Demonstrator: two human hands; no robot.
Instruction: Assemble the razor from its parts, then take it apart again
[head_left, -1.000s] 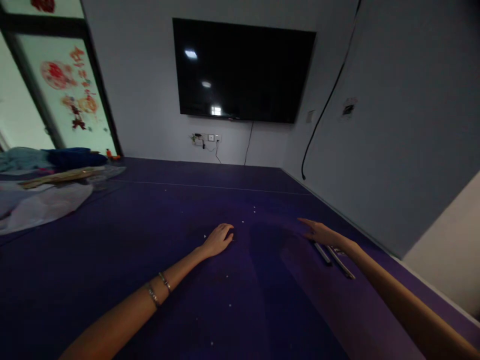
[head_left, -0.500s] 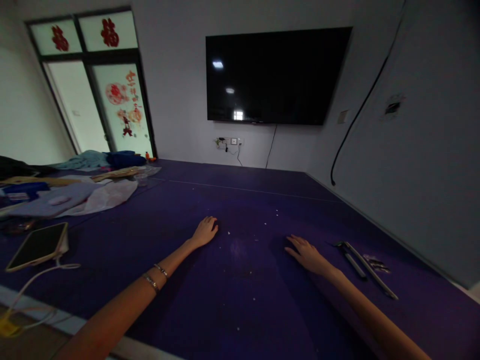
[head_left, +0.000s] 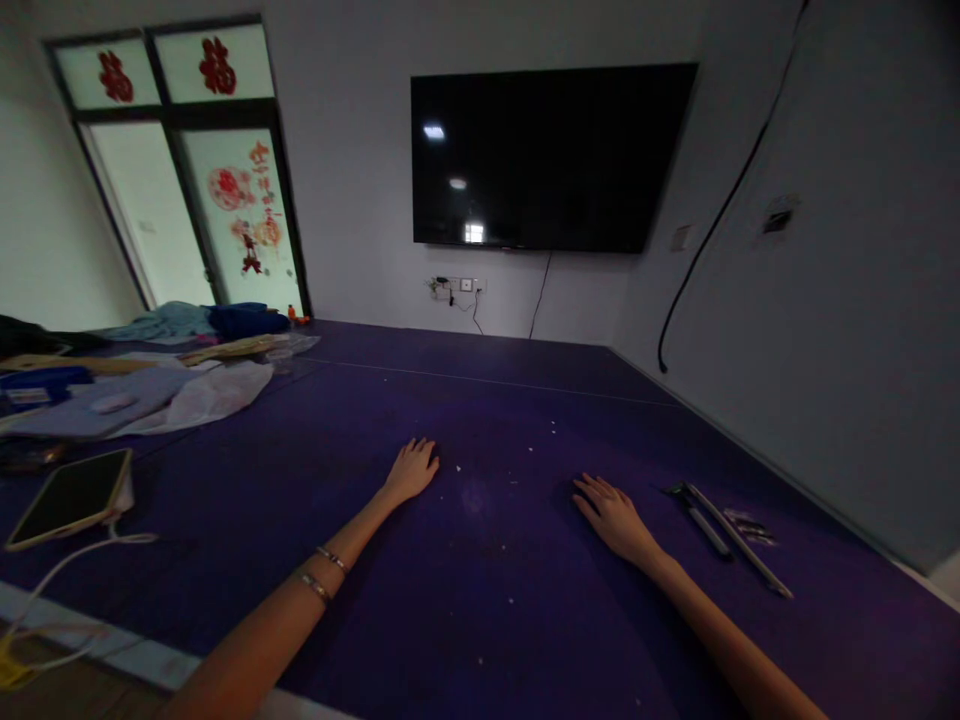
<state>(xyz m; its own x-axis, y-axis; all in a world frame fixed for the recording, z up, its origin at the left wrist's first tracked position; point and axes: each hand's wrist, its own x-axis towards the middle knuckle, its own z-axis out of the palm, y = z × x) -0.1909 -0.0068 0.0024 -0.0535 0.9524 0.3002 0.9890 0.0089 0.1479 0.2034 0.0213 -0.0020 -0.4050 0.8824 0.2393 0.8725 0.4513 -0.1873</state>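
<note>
My left hand rests palm down on the purple tabletop, fingers stretched forward and slightly apart, holding nothing. Two bracelets circle that wrist. Across from it, my right hand also lies on the surface with its fingers extended and nothing in them. Small white scraps are scattered between and around the hands. Just right of my right hand lie a dark-handled tool, whose kind I cannot make out, and a long thin pale strip. Beside them is a small clear packet with dark contents.
A phone with a white cable sits at the left. Behind it are a grey-lilac pad, crumpled plastic and folded cloth. A television hangs on the far wall; a black cable dangles at the right.
The view has shifted very slightly. My left hand's fingers are spread a little more and its forearm sits a bit further right; both hands stay on the tabletop.
</note>
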